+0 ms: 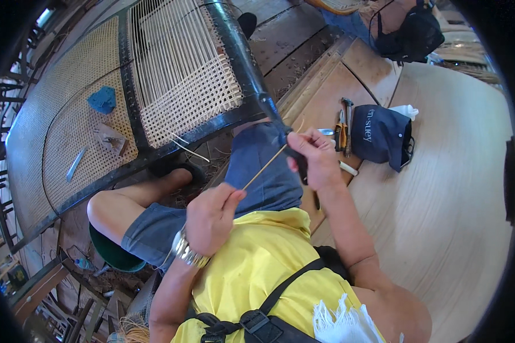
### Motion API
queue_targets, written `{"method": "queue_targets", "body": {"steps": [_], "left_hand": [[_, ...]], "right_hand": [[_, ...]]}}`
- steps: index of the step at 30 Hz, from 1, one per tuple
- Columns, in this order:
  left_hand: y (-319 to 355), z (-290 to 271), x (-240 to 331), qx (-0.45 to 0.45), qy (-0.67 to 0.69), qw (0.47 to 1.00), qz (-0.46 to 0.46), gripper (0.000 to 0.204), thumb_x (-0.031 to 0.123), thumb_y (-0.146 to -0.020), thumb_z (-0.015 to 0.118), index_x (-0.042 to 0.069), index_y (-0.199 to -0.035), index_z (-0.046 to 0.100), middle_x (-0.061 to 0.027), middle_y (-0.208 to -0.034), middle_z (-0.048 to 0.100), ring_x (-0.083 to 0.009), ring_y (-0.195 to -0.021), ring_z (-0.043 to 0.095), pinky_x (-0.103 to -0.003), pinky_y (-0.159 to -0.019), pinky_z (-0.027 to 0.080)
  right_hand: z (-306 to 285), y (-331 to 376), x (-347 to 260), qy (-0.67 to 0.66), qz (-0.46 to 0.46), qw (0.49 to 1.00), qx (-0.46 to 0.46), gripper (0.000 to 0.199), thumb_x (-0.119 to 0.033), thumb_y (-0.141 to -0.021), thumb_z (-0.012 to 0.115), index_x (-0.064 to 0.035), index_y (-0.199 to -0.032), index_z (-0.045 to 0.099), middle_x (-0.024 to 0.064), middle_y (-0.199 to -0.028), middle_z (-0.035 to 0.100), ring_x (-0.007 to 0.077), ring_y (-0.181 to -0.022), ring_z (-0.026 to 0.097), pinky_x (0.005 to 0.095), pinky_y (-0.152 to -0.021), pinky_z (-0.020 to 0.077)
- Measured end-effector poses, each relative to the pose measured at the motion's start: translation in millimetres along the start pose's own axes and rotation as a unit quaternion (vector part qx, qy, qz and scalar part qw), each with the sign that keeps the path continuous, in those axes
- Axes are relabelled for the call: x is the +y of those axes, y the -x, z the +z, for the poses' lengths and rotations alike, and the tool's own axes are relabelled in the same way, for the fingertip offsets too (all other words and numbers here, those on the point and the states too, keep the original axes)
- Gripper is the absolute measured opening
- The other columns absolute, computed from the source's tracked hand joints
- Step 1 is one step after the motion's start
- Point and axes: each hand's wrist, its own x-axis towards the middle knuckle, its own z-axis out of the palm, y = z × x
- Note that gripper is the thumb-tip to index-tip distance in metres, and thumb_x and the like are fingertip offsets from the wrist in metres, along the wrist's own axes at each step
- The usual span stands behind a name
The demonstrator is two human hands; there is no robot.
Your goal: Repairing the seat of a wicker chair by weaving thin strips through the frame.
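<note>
A thin, pale cane strand [264,167] runs taut between my two hands, over my lap. My left hand [212,218], wearing a metal watch, is closed in a pinch on its lower end. At the other end, my right hand [315,157] is closed around a dark-handled tool that looks like a knife [298,164], and the strand meets its blade. The tool's far end lies close to the black frame edge, and I cannot tell whether they touch. Ahead on the left, a black-framed panel holds open-woven cane [189,103], with loose strand ends hanging over its near edge.
On the finished cane section [77,68] lie a blue lump of cloth or sponge [102,100], small brown pieces [111,140] and a thin blade [75,164]. To the right, orange-handled pliers [340,132], a hammer [347,123] and a navy pouch [380,137] rest beside a curved wooden board [440,188].
</note>
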Motion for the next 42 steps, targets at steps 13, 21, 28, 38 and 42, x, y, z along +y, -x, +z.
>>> {"method": "queue_targets", "body": {"steps": [13, 21, 28, 38, 42], "left_hand": [[91.6, -73.2, -35.2, 0.027, -0.062, 0.997, -0.039, 0.008, 0.007, -0.082, 0.07, 0.002, -0.079, 0.064, -0.013, -0.07, 0.06, -0.0319, -0.064, 0.058, -0.038, -0.057, 0.045], [163.5, -114.8, -76.5, 0.084, -0.177, 0.971, -0.139, 0.012, 0.007, -0.085, 0.069, 0.001, -0.079, 0.062, -0.0128, -0.068, 0.056, -0.0291, -0.061, 0.054, -0.036, -0.057, 0.043], [242.9, -253.0, -100.0, 0.248, -0.23, 0.858, -0.386, 0.024, 0.019, -0.101, 0.053, -0.002, -0.089, 0.057, -0.0056, -0.073, 0.057, -0.0149, -0.066, 0.051, -0.032, -0.059, 0.041], [-111.0, -246.7, 52.5, -0.151, -0.289, 0.945, 0.019, 0.027, 0.027, -0.097, 0.058, 0.0, -0.094, 0.063, -0.0111, -0.081, 0.06, -0.0238, -0.075, 0.057, -0.036, -0.072, 0.047], [-164.6, -185.8, 70.9, -0.207, -0.266, 0.928, 0.157, 0.029, 0.029, -0.096, 0.06, 0.001, -0.09, 0.064, -0.0083, -0.067, 0.055, -0.0221, -0.063, 0.052, -0.037, -0.062, 0.043]], "right_hand": [[-48.3, -64.9, -60.0, 0.0, -0.041, 0.999, -0.009, 0.017, -0.012, -0.087, 0.073, -0.0102, -0.075, 0.062, 0.0067, -0.075, 0.069, 0.0139, -0.049, 0.057, 0.0248, -0.044, 0.0436], [-131.5, -131.1, -116.5, 0.069, -0.135, 0.987, 0.054, 0.017, -0.021, -0.09, 0.072, -0.0098, -0.083, 0.062, 0.0049, -0.073, 0.065, 0.0115, -0.053, 0.055, 0.0249, -0.047, 0.0429], [-193.7, -138.1, -190.8, 0.101, -0.203, 0.972, 0.056, 0.013, -0.02, -0.093, 0.069, -0.0081, -0.089, 0.064, 0.0021, -0.079, 0.066, 0.0102, -0.061, 0.059, 0.0233, -0.052, 0.0444], [38.7, -73.0, -86.7, -0.129, -0.043, 0.911, -0.389, 0.011, -0.022, -0.099, 0.058, -0.013, -0.095, 0.056, 0.0225, -0.126, 0.062, 0.0066, -0.058, 0.054, 0.0185, -0.053, 0.0448], [87.5, -56.9, -60.2, -0.172, 0.021, 0.89, -0.422, 0.012, -0.021, -0.099, 0.058, -0.0131, -0.093, 0.053, 0.0254, -0.124, 0.061, 0.0074, -0.058, 0.055, 0.0188, -0.054, 0.0454]]}}
